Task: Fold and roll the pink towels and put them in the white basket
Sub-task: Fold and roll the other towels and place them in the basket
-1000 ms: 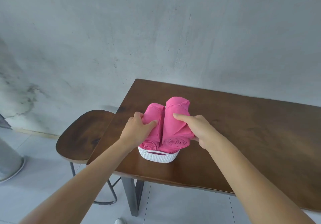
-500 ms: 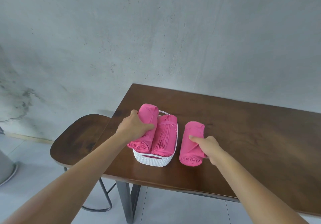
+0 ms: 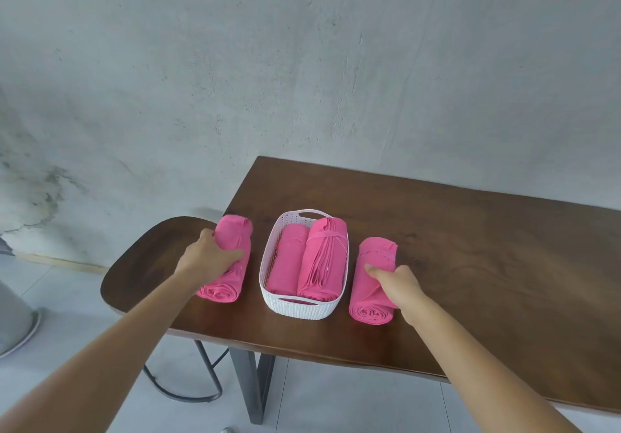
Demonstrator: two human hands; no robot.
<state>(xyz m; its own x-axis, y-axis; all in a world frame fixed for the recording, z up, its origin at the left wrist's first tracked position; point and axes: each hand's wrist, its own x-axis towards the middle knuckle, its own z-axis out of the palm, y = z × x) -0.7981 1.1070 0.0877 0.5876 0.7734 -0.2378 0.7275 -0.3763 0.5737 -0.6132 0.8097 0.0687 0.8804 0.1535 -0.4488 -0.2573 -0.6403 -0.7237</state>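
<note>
light: soft, even, bright | shadows: faint | glare: none | focus: sharp | edges: slight wide-angle bend

Single view, head-mounted, wide-angle. It looks forward and down from above the person's shoulders, both forearms running up from the bottom corners. The left hand [image 3: 210, 258] and right hand [image 3: 398, 286] sit at mid-frame, near the lens. Between the two grips stands the white basket [image 3: 304, 310]. Beyond the grips the wooden table [image 3: 470, 247] recedes to a grey wall [image 3: 302, 63]. No second view overlaps.
</note>
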